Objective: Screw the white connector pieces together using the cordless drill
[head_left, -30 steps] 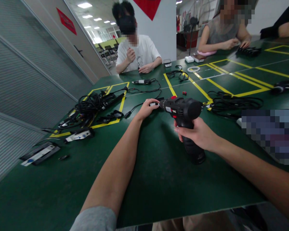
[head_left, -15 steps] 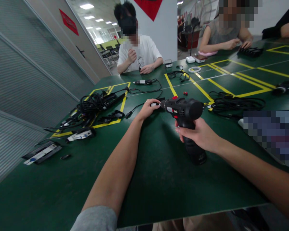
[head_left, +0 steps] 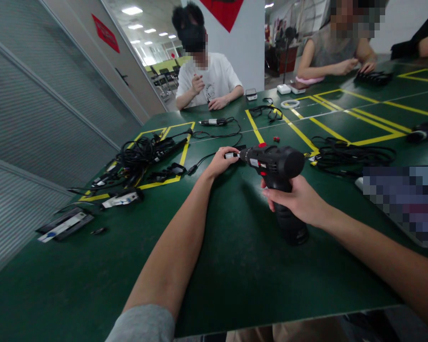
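My right hand [head_left: 294, 197] is wrapped round the grip of a black cordless drill [head_left: 276, 160] with red parts, its chuck pointing left. My left hand [head_left: 223, 160] holds a small black and white device [head_left: 231, 155] against the green table [head_left: 228, 266]. The drill's tip meets the right end of this device, beside the left fingertips; the exact contact is too small to make out. A black cable with a plug [head_left: 192, 169] lies just left of the left hand.
Tangled black cables [head_left: 139, 156] lie inside yellow tape at the left, near opened casings [head_left: 66, 225]. More cables [head_left: 353, 154] and a blurred, pixelated flat object [head_left: 403, 204] are at the right. Across the table sit a person in white [head_left: 214, 78] and other people.
The whole view has shifted slightly. Both hands, the drill and the device keep the same positions relative to each other. The raised hand of the person in white has moved slightly.
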The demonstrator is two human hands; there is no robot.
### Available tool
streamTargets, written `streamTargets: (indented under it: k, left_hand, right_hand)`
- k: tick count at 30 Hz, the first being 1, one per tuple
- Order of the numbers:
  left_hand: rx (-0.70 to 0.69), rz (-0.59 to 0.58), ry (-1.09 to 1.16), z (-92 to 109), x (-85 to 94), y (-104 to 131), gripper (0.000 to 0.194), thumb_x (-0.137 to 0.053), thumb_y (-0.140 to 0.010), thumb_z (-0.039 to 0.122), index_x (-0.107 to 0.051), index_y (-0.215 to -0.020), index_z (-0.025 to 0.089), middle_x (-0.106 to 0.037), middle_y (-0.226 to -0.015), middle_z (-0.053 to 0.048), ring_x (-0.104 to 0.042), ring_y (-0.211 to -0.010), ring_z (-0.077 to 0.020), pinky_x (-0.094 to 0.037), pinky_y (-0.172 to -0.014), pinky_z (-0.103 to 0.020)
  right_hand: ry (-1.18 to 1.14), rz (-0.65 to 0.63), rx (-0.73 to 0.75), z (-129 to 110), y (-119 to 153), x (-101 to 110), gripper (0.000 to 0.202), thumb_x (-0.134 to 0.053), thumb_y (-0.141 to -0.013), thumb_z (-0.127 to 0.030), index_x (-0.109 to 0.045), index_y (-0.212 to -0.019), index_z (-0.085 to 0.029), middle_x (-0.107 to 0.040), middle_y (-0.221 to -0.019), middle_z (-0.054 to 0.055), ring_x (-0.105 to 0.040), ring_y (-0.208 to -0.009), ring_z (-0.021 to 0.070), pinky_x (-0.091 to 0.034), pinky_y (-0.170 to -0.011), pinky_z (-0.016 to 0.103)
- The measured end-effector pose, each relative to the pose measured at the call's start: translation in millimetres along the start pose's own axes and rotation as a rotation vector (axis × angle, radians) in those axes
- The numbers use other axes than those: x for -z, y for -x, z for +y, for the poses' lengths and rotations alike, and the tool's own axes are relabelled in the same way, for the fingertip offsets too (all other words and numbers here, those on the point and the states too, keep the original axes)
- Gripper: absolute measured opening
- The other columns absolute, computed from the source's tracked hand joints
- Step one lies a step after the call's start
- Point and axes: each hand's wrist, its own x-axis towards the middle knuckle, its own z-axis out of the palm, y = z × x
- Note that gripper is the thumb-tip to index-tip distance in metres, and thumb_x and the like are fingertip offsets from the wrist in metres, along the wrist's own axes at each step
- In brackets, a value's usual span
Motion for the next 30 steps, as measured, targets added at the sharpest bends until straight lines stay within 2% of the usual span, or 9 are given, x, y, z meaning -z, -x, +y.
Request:
streamTargets:
  k: [11,24,30]
  left_hand:
    - [-0.045,-0.015,-0.037,-8.4,-0.7,-2.7,0.043,-0.072,-0.064,0.023,-0.068,-0.107,0.023,-0.065,-0.113,-0.002,-0.054,-0.111,-0.0226,-0.041,-0.105,-0.038]
    - [-0.038,-0.013,-0.037,-5.6,-1.1,-1.1,0.043,-0.074,-0.064,0.027,-0.068,-0.106,0.024,-0.065,-0.113,-0.002,-0.053,-0.110,-0.0232,-0.040,-0.106,-0.040]
    - [-0.021,-0.017,-0.028,-3.2,-0.3,0.1,0.037,-0.070,-0.071,0.031,-0.067,-0.107,0.023,-0.064,-0.114,-0.003,-0.053,-0.111,-0.0225,-0.041,-0.105,-0.039]
  right_hand:
    - [-0.002,-0.019,0.007,1.1,-1.0,0.3,0.022,-0.070,-0.083,-0.031,-0.055,-0.093,-0.018,-0.059,-0.067,-0.002,-0.058,-0.058,0.0151,-0.047,-0.059,0.032]
    - [0.004,-0.005,-0.003,1.0,-0.2,0.2,0.022,-0.069,-0.083,-0.029,-0.056,-0.095,-0.017,-0.059,-0.064,-0.002,-0.058,-0.056,0.0152,-0.046,-0.056,0.031]
    - [0.000,-0.025,0.008,1.7,-0.7,1.1,0.023,-0.069,-0.084,-0.032,-0.056,-0.094,-0.018,-0.060,-0.066,-0.001,-0.058,-0.058,0.0152,-0.046,-0.058,0.032]
